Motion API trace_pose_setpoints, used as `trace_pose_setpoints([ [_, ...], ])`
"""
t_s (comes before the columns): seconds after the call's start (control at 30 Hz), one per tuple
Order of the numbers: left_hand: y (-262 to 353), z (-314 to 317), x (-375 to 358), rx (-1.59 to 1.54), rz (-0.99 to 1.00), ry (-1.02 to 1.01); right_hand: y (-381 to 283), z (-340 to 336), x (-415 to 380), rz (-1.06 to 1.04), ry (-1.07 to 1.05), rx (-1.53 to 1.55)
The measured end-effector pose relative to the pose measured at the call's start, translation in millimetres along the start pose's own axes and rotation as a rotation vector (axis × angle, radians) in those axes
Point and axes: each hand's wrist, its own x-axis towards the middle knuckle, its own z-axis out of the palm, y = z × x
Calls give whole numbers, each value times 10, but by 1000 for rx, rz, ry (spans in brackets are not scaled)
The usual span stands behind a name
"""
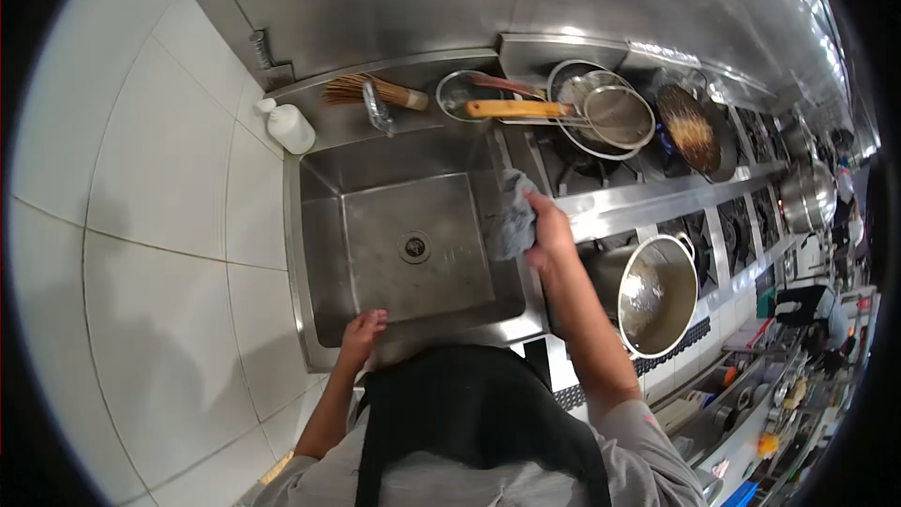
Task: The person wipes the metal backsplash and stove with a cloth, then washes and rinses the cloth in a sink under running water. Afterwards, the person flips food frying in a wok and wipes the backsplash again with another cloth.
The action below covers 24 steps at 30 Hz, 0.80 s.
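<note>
My right hand is closed round a crumpled grey cloth at the right rim of the steel sink. The cloth hangs over that rim and touches or almost touches it. My left hand is at the sink's front edge, with its fingers loosely bent over the basin and no object showing in them. A drain lies in the bottom of the basin. The faucet stands at the back rim.
A white pump bottle and a stick brush sit behind the sink. On the stove to the right are a strainer over a pan, a blackened wok and a large pot. A tiled wall borders the left.
</note>
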Motion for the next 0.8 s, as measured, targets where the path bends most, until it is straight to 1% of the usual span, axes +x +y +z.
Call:
trace_pose_setpoints([
  [0.03, 33, -6, 67, 5, 7, 3, -145, 253, 86, 114, 12, 75],
  [0.1, 136, 25, 227, 13, 22, -1, -148, 22, 759, 117, 82, -49],
  [0.13, 113, 9, 372, -36, 32, -58, -252, 155, 901, 112, 89, -76],
  [0.2, 140, 6, 615, 5, 15, -50, -466, 429, 1141, 112, 116, -130],
  [0.23, 203, 29, 696, 25, 0, -46, -582, 662, 1196, 37, 151, -130],
  [0.3, 334, 45, 829, 22, -45, -31, -647, 519, 1923, -63, 29, -77],
  [0.37, 357, 58, 914, -9, -62, -29, -758, 923, 2051, -231, 28, -165],
  [0.4, 338, 47, 945, -38, -58, -32, -791, 1005, 2242, -249, 19, -136],
  [0.43, 307, 25, 959, -63, -56, -33, -815, 1036, 2357, -194, 69, -136],
  [0.5, 252, -40, 963, -45, -92, -54, -740, 1079, 2447, -287, 4, -259],
  [0.6, 245, -87, 953, 11, -144, -65, -474, 935, 2659, -490, 67, -968],
  [0.63, 250, -92, 953, 37, -161, -66, -401, 896, 2743, -539, 122, -1240],
  [0.7, 181, -99, 1017, 81, -47, -95, -286, 898, 2877, -627, 233, -1786],
  [0.73, 166, -99, 1045, 104, 11, -110, -262, 958, 2945, -553, 214, -1797],
  [0.77, 155, -95, 1078, 74, -17, -119, -229, 987, 2973, -503, 225, -1851],
  [0.8, 305, -55, 1135, 44, -42, -129, -222, 1142, 2922, -452, 238, -1902],
])
